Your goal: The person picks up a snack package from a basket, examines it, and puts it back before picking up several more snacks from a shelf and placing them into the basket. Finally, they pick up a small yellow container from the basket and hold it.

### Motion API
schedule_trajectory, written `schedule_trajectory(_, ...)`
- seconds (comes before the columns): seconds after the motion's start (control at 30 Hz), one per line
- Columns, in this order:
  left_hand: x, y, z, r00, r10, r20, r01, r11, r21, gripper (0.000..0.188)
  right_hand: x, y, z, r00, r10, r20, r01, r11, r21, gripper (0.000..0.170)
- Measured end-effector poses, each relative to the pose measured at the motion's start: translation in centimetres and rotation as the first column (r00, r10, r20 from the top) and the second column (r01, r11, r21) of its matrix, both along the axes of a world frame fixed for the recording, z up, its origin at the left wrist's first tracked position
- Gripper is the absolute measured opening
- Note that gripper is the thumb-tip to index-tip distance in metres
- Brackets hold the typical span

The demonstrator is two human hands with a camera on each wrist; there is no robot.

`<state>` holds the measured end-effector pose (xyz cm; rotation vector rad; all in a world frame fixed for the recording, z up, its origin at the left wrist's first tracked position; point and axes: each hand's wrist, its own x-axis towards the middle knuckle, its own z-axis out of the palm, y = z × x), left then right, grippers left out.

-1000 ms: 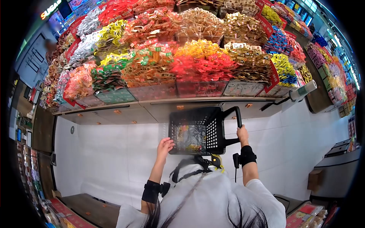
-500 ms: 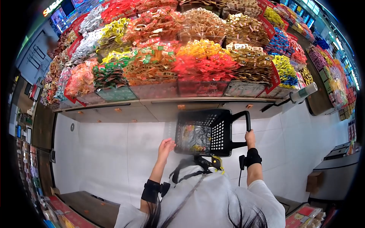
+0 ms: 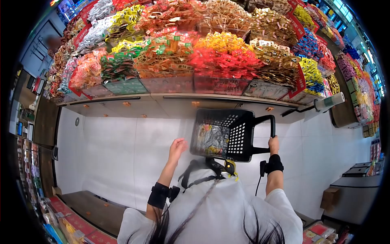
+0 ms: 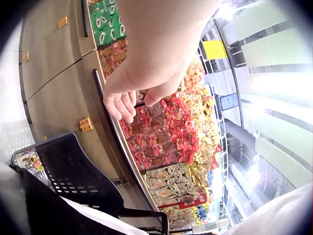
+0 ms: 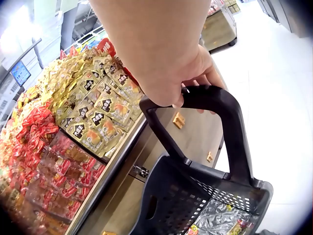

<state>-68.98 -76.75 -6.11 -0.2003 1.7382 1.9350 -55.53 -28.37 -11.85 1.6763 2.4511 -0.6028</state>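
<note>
My right hand grips the raised handle of a black plastic shopping basket, fingers curled round its bar. The basket tilts toward me in front of my body. Inside it lie a crumpled clear plastic bag and several small colourful packets. My left hand hangs in the air just left of the basket, holding nothing, its fingers loosely bent. In the left wrist view the same hand overlaps the bins of red packets.
A wide stepped display of wrapped snacks stands ahead, over wooden cabinets. A roll of bags juts from its right front corner. Pale tiled floor lies below; another counter stands behind at left.
The basket and my right hand have shifted right in the head view. A gap has widened between my left hand and the basket's left rim. The display sits slightly higher in view.
</note>
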Motion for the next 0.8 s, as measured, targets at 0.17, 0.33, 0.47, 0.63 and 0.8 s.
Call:
schedule_trajectory(0.17, -0.1, 0.3, 0.3, 1.000, 0.001, 0.004, -0.001, 1.000, -0.011, 0.027, 0.0, 0.3, -0.1, 1.000, -0.001, 0.015, 0.000, 1.000, 0.013, 0.034)
schedule_trajectory(0.33, -0.2, 0.7, 0.5, 1.000, 0.009, 0.015, -0.009, 1.000, -0.012, 0.027, 0.0, 0.4, -0.1, 1.000, 0.003, 0.013, -0.003, 1.000, 0.028, 0.034)
schedule_trajectory(0.47, -0.2, 0.9, 0.6, 1.000, 0.002, 0.001, -0.002, 1.000, -0.019, 0.026, 0.0, 0.5, -0.2, 0.999, 0.026, 0.019, -0.026, 0.999, 0.041, 0.035)
schedule_trajectory(0.63, 0.0, 1.1, 0.7, 1.000, -0.010, -0.024, 0.009, 0.999, -0.047, 0.026, -0.3, 0.1, -0.6, 0.997, 0.028, -0.072, -0.024, 0.999, 0.049, 0.039)
schedule_trajectory(0.8, -0.1, 0.8, -0.2, 1.000, -0.018, -0.022, 0.016, 0.997, -0.072, 0.027, -2.8, -5.8, 6.1, 0.751, 0.465, -0.468, -0.203, 0.838, 0.507, 0.046)
